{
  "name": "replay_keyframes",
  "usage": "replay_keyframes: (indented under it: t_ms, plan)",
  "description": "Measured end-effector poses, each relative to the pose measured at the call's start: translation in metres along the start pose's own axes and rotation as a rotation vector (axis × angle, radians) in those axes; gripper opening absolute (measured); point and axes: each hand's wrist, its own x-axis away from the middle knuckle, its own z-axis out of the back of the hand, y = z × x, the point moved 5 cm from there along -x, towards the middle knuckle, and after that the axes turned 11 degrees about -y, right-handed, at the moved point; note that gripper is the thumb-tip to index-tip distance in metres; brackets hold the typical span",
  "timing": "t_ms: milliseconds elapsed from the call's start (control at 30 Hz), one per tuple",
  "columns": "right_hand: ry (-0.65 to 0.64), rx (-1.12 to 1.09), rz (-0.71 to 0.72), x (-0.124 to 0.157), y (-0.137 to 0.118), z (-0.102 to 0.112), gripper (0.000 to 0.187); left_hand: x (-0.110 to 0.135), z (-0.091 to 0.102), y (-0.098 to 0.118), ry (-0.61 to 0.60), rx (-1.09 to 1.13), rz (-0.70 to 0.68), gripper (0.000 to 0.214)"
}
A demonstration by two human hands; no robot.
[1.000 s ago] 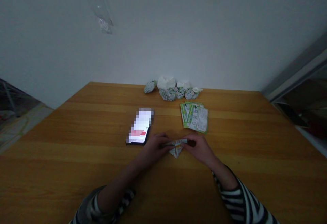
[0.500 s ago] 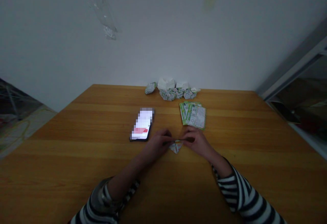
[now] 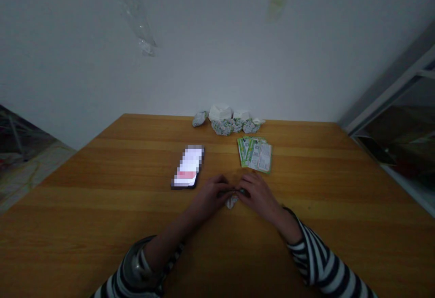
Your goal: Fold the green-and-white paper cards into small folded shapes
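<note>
Your grip is clamped on a small piece of printed paper [image 3: 231, 202] with the fingers of both hands pinched together: the left hand [image 3: 214, 194] has its left side, the right hand [image 3: 257, 193] its right. The paper sits between them over the middle of the tabletop [image 3: 102, 198], a pointed end showing on the near side; whether it touches the wood, you cannot tell. Pinching from both sides probably keeps so light a piece from turning, and holding it low and central likely helps you see it. Your fingers cover most of it, so its folds are hard to make out.

Just left of and beyond your left hand lies the phone [image 3: 188, 166], screen up, perhaps set there to be in your sight. Packets [image 3: 260, 156] lie fanned and overlapping just past your right hand, in easy reach, yet also the nearest things to bump. Printed and white wads [image 3: 224, 125] line the far edge by the wall [image 3: 217, 62], seemingly out of your way. Both striped sleeves [image 3: 326, 261] sit above the wrists, well apart from the paper.
</note>
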Motion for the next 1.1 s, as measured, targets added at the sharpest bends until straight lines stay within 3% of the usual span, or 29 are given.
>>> replay_keyframes:
  t_ms: [200,433,567,733,967,1100]
  plan:
    - [-0.039,0.13,0.036,0.001,-0.003,-0.002,0.008,0.004,0.001,-0.004,-0.057,0.072,-0.003,0.026]
    - [-0.013,0.051,0.054,0.003,-0.002,-0.002,0.012,0.001,-0.005,-0.007,0.058,0.03,0.051,0.016]
    - [-0.025,-0.026,0.117,0.006,0.002,-0.002,0.016,0.001,-0.006,-0.007,0.036,-0.046,0.021,0.016]
    - [-0.097,0.03,0.154,0.013,0.001,-0.003,0.019,0.009,-0.003,-0.002,-0.041,-0.149,-0.067,0.024]
    - [-0.156,0.209,0.133,0.038,-0.013,0.0,0.055,0.029,0.006,0.012,-0.151,-0.462,-0.147,0.043]
    - [-0.175,0.241,0.099,0.045,-0.012,-0.006,0.067,0.04,0.007,0.019,-0.171,-0.613,-0.1,0.052]
